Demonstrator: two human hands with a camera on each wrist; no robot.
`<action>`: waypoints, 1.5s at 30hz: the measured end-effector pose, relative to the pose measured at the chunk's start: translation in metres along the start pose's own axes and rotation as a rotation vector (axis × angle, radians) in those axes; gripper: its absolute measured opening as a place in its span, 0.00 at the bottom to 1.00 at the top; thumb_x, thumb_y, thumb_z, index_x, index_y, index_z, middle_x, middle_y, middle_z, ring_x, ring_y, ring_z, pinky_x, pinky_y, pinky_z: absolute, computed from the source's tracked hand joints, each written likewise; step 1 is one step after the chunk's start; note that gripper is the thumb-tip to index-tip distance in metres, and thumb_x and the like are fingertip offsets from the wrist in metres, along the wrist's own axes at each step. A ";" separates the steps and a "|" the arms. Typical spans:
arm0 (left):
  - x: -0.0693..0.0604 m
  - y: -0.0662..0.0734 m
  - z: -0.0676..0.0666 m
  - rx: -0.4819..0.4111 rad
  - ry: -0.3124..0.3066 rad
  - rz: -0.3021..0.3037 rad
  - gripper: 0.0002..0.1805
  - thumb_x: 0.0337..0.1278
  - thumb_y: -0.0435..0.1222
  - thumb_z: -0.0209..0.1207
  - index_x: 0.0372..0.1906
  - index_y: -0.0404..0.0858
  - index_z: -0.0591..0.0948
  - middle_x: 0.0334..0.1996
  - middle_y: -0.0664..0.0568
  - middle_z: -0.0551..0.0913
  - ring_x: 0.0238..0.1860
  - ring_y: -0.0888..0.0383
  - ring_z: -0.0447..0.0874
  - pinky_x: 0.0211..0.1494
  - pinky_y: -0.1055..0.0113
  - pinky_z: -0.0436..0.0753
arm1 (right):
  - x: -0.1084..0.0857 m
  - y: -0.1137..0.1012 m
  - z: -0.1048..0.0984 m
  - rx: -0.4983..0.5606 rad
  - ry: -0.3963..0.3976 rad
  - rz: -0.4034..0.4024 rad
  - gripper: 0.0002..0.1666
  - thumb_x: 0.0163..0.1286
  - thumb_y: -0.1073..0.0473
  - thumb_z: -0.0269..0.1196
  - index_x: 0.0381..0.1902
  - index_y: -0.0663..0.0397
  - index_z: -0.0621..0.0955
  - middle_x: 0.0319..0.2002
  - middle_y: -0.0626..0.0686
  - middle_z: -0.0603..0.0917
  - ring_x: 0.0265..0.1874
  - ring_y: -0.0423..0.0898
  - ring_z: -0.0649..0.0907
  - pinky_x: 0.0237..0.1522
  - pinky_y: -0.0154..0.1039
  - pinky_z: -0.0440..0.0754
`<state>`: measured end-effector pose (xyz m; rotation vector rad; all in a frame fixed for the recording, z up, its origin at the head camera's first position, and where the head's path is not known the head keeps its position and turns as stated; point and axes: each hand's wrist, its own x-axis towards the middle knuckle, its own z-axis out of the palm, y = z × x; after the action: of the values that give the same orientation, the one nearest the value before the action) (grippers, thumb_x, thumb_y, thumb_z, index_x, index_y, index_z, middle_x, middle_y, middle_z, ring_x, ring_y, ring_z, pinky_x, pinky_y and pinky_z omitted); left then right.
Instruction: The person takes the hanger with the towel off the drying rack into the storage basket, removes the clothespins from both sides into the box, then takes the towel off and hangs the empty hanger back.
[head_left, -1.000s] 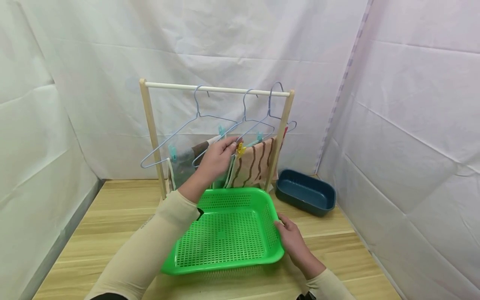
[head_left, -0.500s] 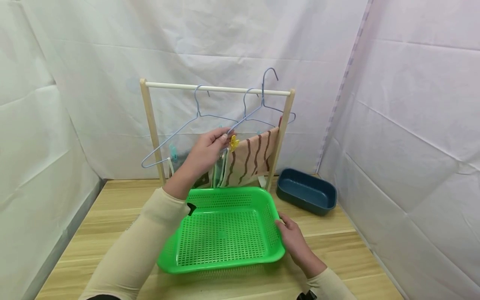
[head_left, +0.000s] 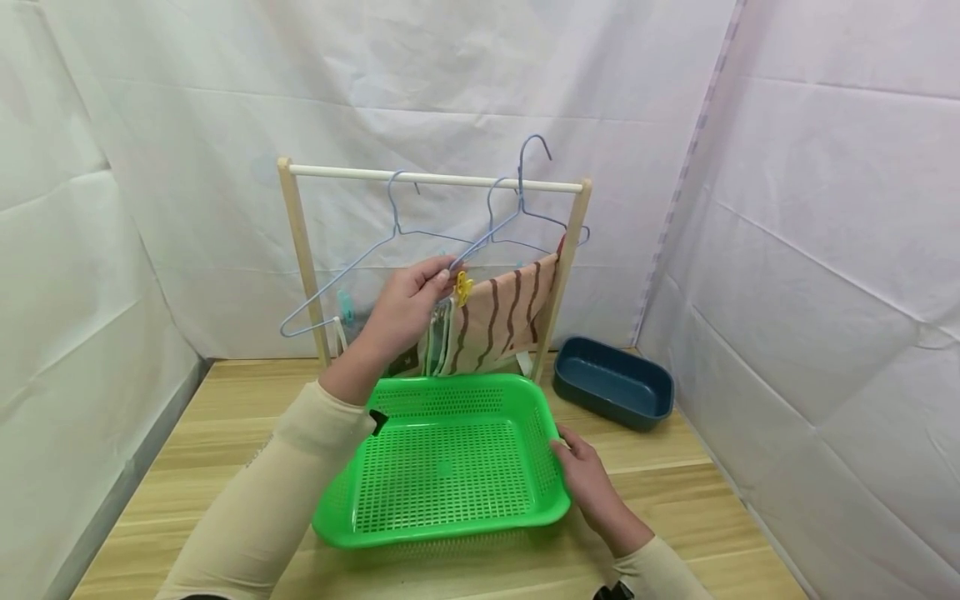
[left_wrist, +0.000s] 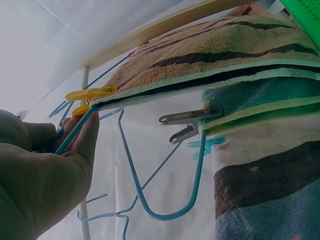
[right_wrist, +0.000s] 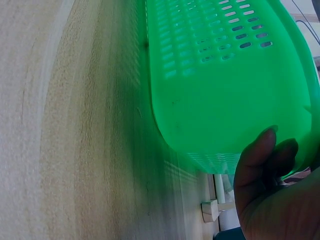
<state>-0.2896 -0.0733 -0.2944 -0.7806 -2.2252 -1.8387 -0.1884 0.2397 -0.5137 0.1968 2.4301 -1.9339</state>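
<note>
My left hand (head_left: 405, 308) pinches the lower left corner of a blue wire hanger (head_left: 491, 236). A peach towel with brown stripes (head_left: 506, 312) hangs from it, held by a yellow clothespin (head_left: 462, 288) beside my fingers and a red clothespin (head_left: 561, 242) at the far end. The hanger's hook stands above the white rail (head_left: 337, 172), apparently free of it. In the left wrist view the blue wire (left_wrist: 77, 132) runs through my grip. My right hand (head_left: 592, 483) grips the right rim of a green perforated basket (head_left: 450, 535); part of the hand is hidden there.
Two more blue hangers (head_left: 341, 275) hang on the wooden rack, bearing towels clipped with turquoise clothespins (head_left: 346, 306); grey clothespins (left_wrist: 190, 118) show in the left wrist view. A dark blue bin (head_left: 615, 379) stands right of the rack. White cloth walls (head_left: 825, 250) enclose the table.
My left hand has moved left and slightly up, bringing the hanger and striped towel forward, in front of the other towels. The right hand and the basket have barely moved.
</note>
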 end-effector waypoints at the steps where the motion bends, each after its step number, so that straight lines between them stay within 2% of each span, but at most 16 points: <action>1: 0.000 -0.001 0.001 -0.004 0.010 0.004 0.23 0.93 0.34 0.46 0.78 0.31 0.76 0.72 0.39 0.82 0.73 0.49 0.82 0.73 0.62 0.82 | 0.000 0.000 0.000 -0.003 0.000 -0.001 0.30 0.91 0.55 0.54 0.82 0.65 0.71 0.59 0.67 0.86 0.45 0.53 0.88 0.44 0.43 0.87; 8: 0.001 -0.004 0.006 -0.006 0.068 0.029 0.22 0.93 0.34 0.46 0.77 0.32 0.77 0.72 0.38 0.82 0.74 0.50 0.81 0.73 0.63 0.82 | 0.000 0.000 0.000 -0.008 0.002 -0.005 0.29 0.91 0.57 0.54 0.81 0.66 0.72 0.60 0.67 0.85 0.46 0.53 0.88 0.45 0.43 0.87; 15: -0.002 -0.001 0.002 0.001 0.072 0.014 0.22 0.93 0.36 0.46 0.77 0.32 0.77 0.72 0.39 0.83 0.73 0.51 0.82 0.73 0.63 0.82 | 0.000 0.000 0.000 -0.009 0.001 -0.003 0.30 0.91 0.56 0.54 0.81 0.66 0.72 0.59 0.66 0.86 0.45 0.53 0.89 0.44 0.43 0.87; 20: -0.008 0.002 -0.004 0.029 0.069 0.005 0.22 0.93 0.36 0.46 0.77 0.34 0.78 0.70 0.43 0.84 0.72 0.50 0.83 0.72 0.61 0.83 | -0.001 -0.001 0.000 -0.005 -0.001 -0.002 0.30 0.91 0.55 0.54 0.81 0.66 0.72 0.57 0.67 0.86 0.44 0.54 0.89 0.43 0.43 0.88; 25: -0.014 0.003 -0.010 0.041 0.053 0.004 0.22 0.93 0.35 0.46 0.78 0.33 0.77 0.72 0.41 0.83 0.72 0.49 0.84 0.72 0.60 0.83 | -0.001 -0.002 0.000 -0.010 0.000 0.002 0.30 0.91 0.55 0.54 0.81 0.65 0.72 0.56 0.66 0.87 0.43 0.53 0.89 0.42 0.43 0.88; 31: -0.024 0.004 -0.019 0.030 0.033 0.033 0.22 0.93 0.34 0.46 0.78 0.31 0.76 0.72 0.41 0.83 0.72 0.49 0.83 0.72 0.62 0.83 | -0.001 -0.001 0.000 -0.003 0.000 0.002 0.30 0.91 0.54 0.54 0.81 0.65 0.72 0.58 0.65 0.86 0.44 0.52 0.88 0.43 0.43 0.87; 38: -0.036 0.012 -0.033 0.031 0.016 0.037 0.23 0.93 0.35 0.46 0.79 0.31 0.75 0.73 0.41 0.82 0.71 0.46 0.84 0.74 0.58 0.82 | 0.001 0.003 0.001 -0.003 0.009 0.004 0.29 0.91 0.55 0.55 0.80 0.63 0.74 0.57 0.65 0.86 0.42 0.51 0.88 0.43 0.42 0.87; 45: -0.046 0.017 -0.048 0.053 0.030 0.045 0.22 0.93 0.34 0.47 0.78 0.31 0.76 0.71 0.41 0.83 0.70 0.46 0.85 0.73 0.62 0.82 | 0.001 0.002 0.000 -0.011 -0.002 0.004 0.30 0.91 0.53 0.54 0.81 0.65 0.72 0.57 0.65 0.86 0.45 0.53 0.89 0.43 0.43 0.87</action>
<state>-0.2524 -0.1305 -0.2883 -0.7820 -2.2098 -1.7519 -0.1889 0.2397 -0.5155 0.1996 2.4365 -1.9177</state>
